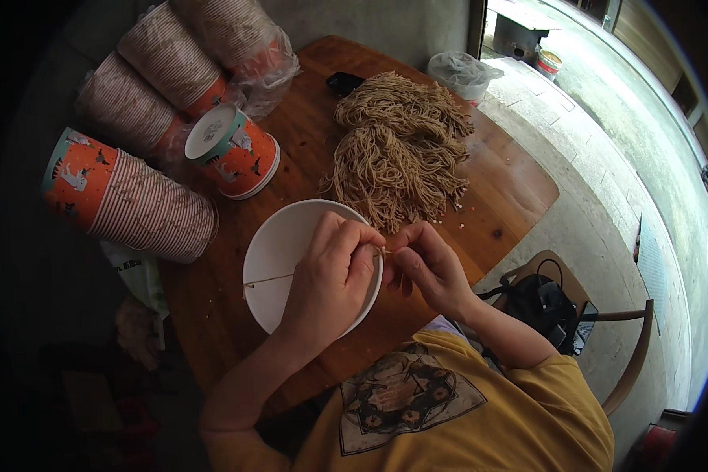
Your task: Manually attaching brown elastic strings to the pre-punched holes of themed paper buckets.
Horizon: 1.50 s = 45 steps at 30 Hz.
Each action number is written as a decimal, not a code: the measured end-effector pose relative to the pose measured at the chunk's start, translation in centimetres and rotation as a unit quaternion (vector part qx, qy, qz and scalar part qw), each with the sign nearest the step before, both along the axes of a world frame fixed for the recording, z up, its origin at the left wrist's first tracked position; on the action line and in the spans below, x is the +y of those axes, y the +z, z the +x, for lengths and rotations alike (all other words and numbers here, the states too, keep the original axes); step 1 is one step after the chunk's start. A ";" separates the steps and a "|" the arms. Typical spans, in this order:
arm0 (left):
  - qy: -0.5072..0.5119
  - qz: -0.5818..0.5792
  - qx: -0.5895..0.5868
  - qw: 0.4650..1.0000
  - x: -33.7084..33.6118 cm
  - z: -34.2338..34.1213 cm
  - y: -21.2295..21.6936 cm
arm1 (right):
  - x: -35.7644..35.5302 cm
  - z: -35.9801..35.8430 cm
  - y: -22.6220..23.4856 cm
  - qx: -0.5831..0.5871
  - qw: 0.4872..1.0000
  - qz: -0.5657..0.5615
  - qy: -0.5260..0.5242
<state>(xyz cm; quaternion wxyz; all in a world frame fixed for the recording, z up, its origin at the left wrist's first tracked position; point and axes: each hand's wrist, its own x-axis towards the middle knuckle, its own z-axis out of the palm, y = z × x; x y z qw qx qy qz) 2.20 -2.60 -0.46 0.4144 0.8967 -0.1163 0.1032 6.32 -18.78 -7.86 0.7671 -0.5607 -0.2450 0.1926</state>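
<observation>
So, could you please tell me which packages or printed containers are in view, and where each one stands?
Paper cup stacks: table's left, lying sideways, orange and teal with animal prints.
Upturned cup stack: beside them, same print.
Clear plastic bag: table's far edge.
Small tub: floor beyond, orange and white.

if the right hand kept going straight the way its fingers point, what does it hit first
The right hand points toward the person's left, so it would meet the left hand first; their fingertips nearly touch on a thin noodle strand over the white bowl. Depth is hard to judge.
</observation>
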 end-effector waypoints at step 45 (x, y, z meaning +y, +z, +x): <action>0.016 0.054 -0.021 0.998 -0.5 0.4 0.4 | -0.3 0.4 0.3 0.073 0.995 0.049 0.053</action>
